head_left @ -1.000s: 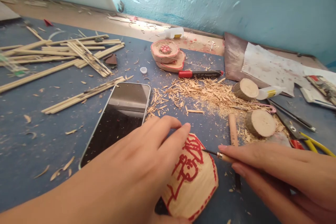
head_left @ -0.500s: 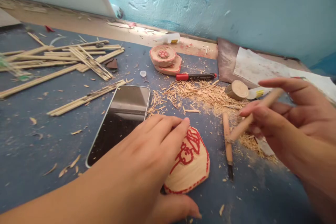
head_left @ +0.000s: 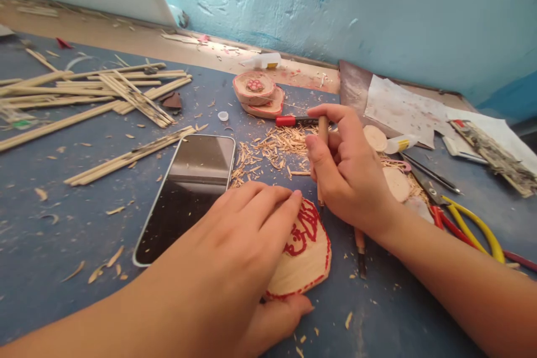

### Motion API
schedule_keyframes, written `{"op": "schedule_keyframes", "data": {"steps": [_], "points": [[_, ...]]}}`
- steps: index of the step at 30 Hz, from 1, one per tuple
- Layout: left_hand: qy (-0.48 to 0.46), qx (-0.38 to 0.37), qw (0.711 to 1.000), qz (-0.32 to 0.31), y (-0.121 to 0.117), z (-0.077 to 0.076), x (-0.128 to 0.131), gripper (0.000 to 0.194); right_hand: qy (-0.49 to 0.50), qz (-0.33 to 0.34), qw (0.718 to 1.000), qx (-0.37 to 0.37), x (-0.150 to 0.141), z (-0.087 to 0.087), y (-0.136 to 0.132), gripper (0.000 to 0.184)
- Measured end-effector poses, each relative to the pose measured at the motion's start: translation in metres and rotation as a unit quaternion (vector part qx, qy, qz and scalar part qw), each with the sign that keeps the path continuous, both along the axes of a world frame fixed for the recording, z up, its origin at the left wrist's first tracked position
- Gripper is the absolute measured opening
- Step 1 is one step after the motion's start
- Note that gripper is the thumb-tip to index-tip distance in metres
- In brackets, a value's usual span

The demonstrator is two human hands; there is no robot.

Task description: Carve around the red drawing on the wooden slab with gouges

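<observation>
My left hand (head_left: 239, 235) clasps a wood slice (head_left: 302, 269) against the blue table, fingers over its far side and thumb along the near edge. Red marker lines form a figure on the slice and run round its border. In my right hand (head_left: 350, 170) is a wooden-handled carving chisel (head_left: 323, 130), held nearly upright with its tip down at the slice's far right edge. Whether the tip touches the wood I cannot tell. A second carving chisel (head_left: 360, 249) lies just right of the slice, its upper part hidden behind my right hand.
A phone (head_left: 188, 196) lies left of the slice, with bamboo sticks (head_left: 138, 95) beyond. Wood shavings (head_left: 279, 145), a red marker (head_left: 286, 121) and stacked carved slices (head_left: 255, 86) are farther back. Yellow-and-red-handled pliers (head_left: 474, 229) lie at the right, near a bark strip (head_left: 497, 154).
My right hand has swung left with the chisel, from the right side over to the slice, and the tool is now more upright. My left hand keeps its hold.
</observation>
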State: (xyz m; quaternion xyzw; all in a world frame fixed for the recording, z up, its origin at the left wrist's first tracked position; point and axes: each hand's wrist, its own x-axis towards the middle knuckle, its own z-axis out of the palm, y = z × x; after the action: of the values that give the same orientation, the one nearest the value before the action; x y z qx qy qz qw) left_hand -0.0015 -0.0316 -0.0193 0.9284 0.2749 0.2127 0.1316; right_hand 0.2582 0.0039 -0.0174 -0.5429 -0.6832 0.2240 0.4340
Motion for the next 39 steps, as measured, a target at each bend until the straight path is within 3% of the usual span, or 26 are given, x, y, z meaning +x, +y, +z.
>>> {"op": "schedule_keyframes", "data": {"steps": [6, 16, 22, 30, 36, 39], "points": [[0.007, 0.043, 0.999, 0.010, 0.000, -0.002, 0.004, 0.096, -0.001, -0.018, 1.000, 0.019, -0.003, 0.000, -0.004, 0.028], [0.035, 0.088, 0.995, 0.033, -0.008, -0.005, 0.000, 0.090, -0.014, -0.034, 0.998, 0.058, -0.011, 0.006, -0.007, 0.034], [0.039, 0.070, 0.996, 0.049, -0.014, -0.009, -0.003, 0.093, -0.029, -0.050, 0.998, 0.028, -0.009, 0.001, -0.004, 0.030], [0.044, 0.058, 0.996, 0.045, -0.015, -0.002, 0.001, 0.075, -0.045, -0.023, 0.999, -0.013, -0.013, -0.004, -0.009, 0.028], [0.040, 0.049, 0.997, 0.039, -0.014, 0.000, -0.001, 0.081, -0.023, -0.020, 0.999, -0.020, -0.015, 0.003, -0.017, 0.026], [0.028, 0.049, 0.998, 0.041, -0.012, -0.002, 0.000, 0.074, -0.008, -0.045, 0.999, -0.011, -0.008, 0.005, -0.009, 0.024]]}}
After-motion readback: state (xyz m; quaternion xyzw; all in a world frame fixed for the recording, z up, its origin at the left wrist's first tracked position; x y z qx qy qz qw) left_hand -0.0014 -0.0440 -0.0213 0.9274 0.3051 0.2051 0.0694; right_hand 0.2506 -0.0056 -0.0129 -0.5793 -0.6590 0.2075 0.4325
